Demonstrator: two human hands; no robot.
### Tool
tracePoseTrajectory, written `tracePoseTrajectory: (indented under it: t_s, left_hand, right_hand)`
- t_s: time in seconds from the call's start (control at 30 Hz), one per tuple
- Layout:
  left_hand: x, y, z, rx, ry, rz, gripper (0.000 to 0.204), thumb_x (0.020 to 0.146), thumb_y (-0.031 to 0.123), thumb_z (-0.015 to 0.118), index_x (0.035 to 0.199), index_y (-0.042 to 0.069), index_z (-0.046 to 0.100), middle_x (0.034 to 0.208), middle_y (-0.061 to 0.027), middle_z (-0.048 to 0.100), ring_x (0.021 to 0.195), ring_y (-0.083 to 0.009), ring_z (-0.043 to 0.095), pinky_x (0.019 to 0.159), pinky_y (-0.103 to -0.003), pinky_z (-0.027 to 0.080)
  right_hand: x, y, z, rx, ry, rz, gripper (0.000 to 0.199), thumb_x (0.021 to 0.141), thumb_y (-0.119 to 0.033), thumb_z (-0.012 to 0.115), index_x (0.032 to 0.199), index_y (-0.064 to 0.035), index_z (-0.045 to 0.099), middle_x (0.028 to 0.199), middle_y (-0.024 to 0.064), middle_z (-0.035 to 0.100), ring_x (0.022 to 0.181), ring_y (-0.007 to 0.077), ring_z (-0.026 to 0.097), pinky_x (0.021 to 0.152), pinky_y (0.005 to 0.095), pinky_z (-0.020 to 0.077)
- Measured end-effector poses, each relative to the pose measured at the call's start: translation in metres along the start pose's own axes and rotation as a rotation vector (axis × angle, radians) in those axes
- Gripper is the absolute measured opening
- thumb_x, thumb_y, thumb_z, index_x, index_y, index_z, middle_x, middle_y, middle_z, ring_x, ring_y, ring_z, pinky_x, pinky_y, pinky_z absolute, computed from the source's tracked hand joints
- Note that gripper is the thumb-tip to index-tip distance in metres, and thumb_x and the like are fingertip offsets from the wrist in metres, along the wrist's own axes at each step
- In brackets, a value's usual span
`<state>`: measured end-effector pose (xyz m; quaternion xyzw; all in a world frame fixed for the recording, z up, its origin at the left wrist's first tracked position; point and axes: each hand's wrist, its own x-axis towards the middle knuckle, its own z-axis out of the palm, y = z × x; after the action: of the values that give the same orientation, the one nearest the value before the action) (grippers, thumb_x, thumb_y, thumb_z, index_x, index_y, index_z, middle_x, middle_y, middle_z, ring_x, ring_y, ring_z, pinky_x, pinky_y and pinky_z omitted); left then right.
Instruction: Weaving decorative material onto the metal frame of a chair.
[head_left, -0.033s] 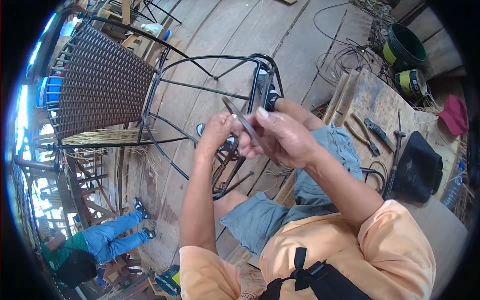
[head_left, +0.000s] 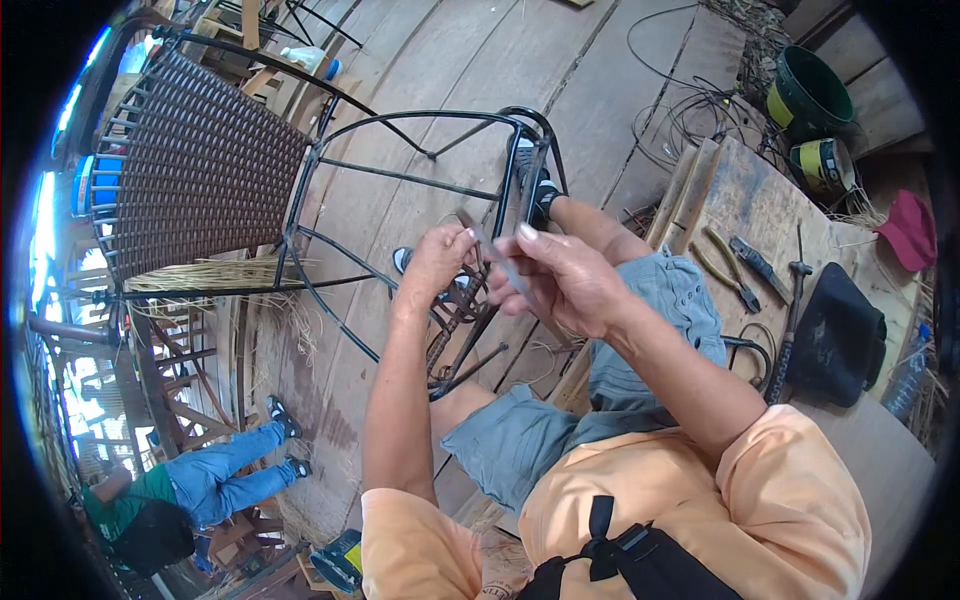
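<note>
A thin, flat, grey-brown strip (head_left: 507, 268) runs slantwise between my two hands, partly smeared by motion. My left hand (head_left: 438, 262) pinches it near its upper end with thumb and fingertips. Lower down, my right hand (head_left: 575, 285) is curled around the strip, thumb raised and fingers bent beneath it. Both hands are over my lap, close to the black metal frame of a chair (head_left: 405, 178). The chair lies on its side, and its back carries a dark brown woven panel (head_left: 205, 165).
On a wooden bench (head_left: 745, 195) at right lie pliers (head_left: 733, 270), a hammer (head_left: 797, 290) and a black pouch-like thing (head_left: 838, 335). Dark buckets (head_left: 812, 95) and tangled cord (head_left: 700, 110) are beyond. A person in jeans (head_left: 220, 475) is at the lower left.
My left hand has shifted slightly down and left, and the gap between my hands is wider. The strip's upper end now sits lower. The chair has not moved.
</note>
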<state>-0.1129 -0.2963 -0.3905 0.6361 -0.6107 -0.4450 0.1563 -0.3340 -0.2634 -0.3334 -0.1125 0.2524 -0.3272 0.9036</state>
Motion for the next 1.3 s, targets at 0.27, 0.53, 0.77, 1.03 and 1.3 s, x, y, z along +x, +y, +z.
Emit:
tracePoseTrajectory:
  t_s: [0.27,0.53,0.77,1.03,1.3]
  left_hand:
    - [0.048,-0.044,0.017,-0.013,-0.238,-0.111,0.031,0.089,0.030,0.053,0.082,0.001,0.062,0.068,-0.0033,0.058,0.062,-0.0111,0.053,0.055,-0.028,0.042]
    - [0.000,-0.027,-0.040,0.369,0.065,-0.026,0.031,0.084,0.022,0.055,0.102,-0.003,0.062,0.091,-0.0180,0.064,0.088,-0.0248,0.062,0.080,-0.035,0.047]
    - [-0.070,0.079,-0.018,0.249,-0.060,0.360,0.036,0.077,0.008,0.058,0.112,-0.001,0.054,0.110,-0.0198,0.058,0.105,-0.0340,0.054,0.090,-0.038,0.042]
    - [-0.015,0.013,-0.035,0.302,0.075,-0.082,0.027,0.091,0.024,0.048,0.088,0.000,0.061,0.069,-0.0120,0.059,0.065,-0.0175,0.053,0.062,-0.033,0.043]
    - [0.037,-0.019,0.009,0.249,-0.147,0.095,0.019,0.082,0.019,0.057,0.085,0.001,0.059,0.074,-0.0197,0.056,0.067,-0.0319,0.055,0.064,-0.037,0.044]
  right_hand:
    - [0.065,0.038,-0.057,-0.687,-0.029,0.106,0.030,0.089,-0.013,0.045,0.118,-0.0149,0.054,0.066,0.0060,0.060,0.052,0.0178,0.058,0.045,0.0293,0.0452]
    - [0.017,0.024,-0.034,-1.931,0.148,-0.532,0.019,0.082,-0.023,0.057,0.091,-0.0074,0.065,0.112,0.0131,0.054,0.105,0.0321,0.047,0.081,0.0430,0.0406]
    - [-0.030,-0.041,0.050,-1.192,-0.223,-0.346,0.025,0.089,-0.024,0.053,0.081,-0.0013,0.060,0.063,0.0047,0.054,0.058,0.0185,0.051,0.054,0.0316,0.0420]
    - [0.005,-0.009,-0.026,-0.360,-0.033,0.091,0.021,0.095,-0.021,0.046,0.096,-0.0035,0.058,0.067,0.0008,0.056,0.055,0.0096,0.056,0.047,0.0212,0.0441]
    - [0.067,0.013,-0.049,-0.659,-0.021,0.177,0.011,0.091,-0.009,0.044,0.094,-0.0050,0.054,0.060,0.0004,0.054,0.046,0.0081,0.053,0.035,0.0210,0.0392]
